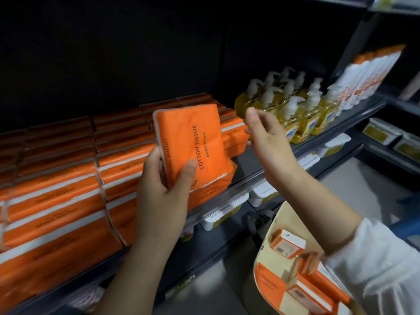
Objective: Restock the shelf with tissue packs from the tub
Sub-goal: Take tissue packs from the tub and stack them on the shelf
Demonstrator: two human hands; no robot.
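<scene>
A: Holding anything in the left hand?
B: Gripping an orange tissue pack by its lower end, thumb across the printed face, fingers curled behind. Tilted, raised over the front rail of the shelf.
A: And in the right hand?
B: Nothing. Fingers loose and spread, just right of the held pack. Maybe brushing a shelved pack behind the fingertips; too blurred to say.
A: Left of the left hand?
B: Rows of stacked packs, same orange, filling the shelf out to the frame edge.
A: Past the right hand?
B: Yellow soap bottles with white pumps, then white-and-orange packets standing further along.
A: Under both hands?
B: White boxes on the lower shelf.
A: Below the right forearm?
B: A cream tub with spare packs inside, partly hidden by a white sleeve.
</scene>
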